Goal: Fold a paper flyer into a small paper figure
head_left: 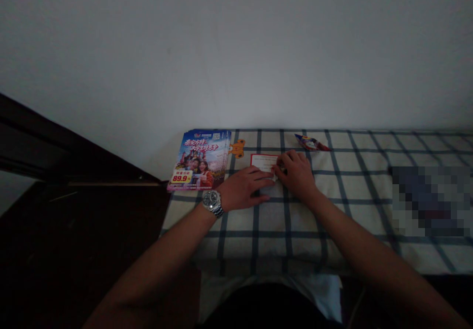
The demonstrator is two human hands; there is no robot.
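A small white card with a red border and printed lines lies flat on the checked cloth, partly covered by my hands. My left hand, with a metal watch at its wrist, rests palm down along the card's lower edge, fingers stretched out and thumb apart. At the card's right end is my right hand, its fingers curled and the thumb and fingertips brought together on the card's lower right corner. What exactly lies under those fingertips is partly hidden.
Left of my hands lies a stack of colourful flyers. An orange bear figure shows beside it. A crumpled blue and red wrapper lies behind my right hand. A blurred patch covers something at right. The wall borders the table's back.
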